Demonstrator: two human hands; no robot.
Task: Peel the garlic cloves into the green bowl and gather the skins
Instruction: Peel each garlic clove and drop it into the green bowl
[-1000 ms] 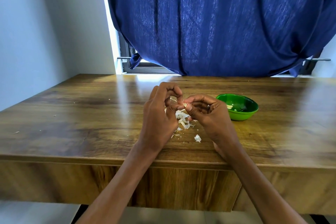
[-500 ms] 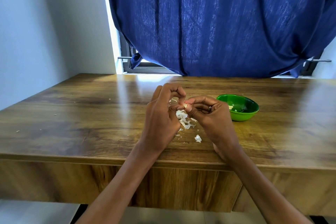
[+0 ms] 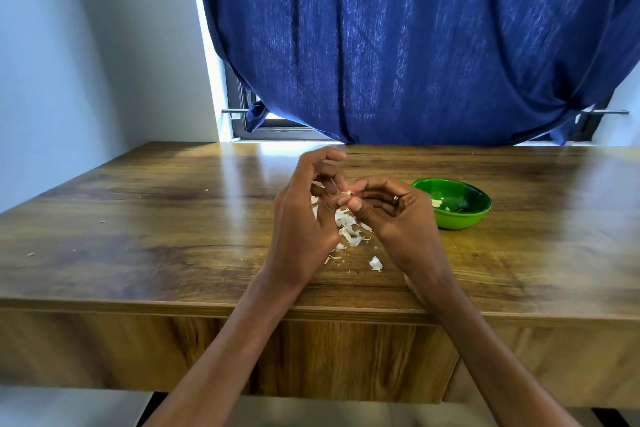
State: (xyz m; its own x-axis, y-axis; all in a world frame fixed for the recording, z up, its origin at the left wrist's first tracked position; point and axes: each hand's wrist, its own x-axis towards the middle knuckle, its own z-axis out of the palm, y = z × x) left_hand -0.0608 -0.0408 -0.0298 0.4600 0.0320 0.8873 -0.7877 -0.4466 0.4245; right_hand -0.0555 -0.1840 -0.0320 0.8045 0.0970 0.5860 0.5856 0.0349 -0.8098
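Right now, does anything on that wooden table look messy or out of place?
Only the papery white garlic skins, strewn loose on the brown wooden table beneath both hands, with one scrap lying apart nearer the edge and tiny flecks far left. The round green bowl sits upright.

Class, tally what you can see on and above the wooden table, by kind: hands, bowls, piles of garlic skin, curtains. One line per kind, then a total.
Hands: 2, left hand and right hand
Green bowl: 1
Pile of garlic skins: 1
Blue curtain: 1
Total: 5
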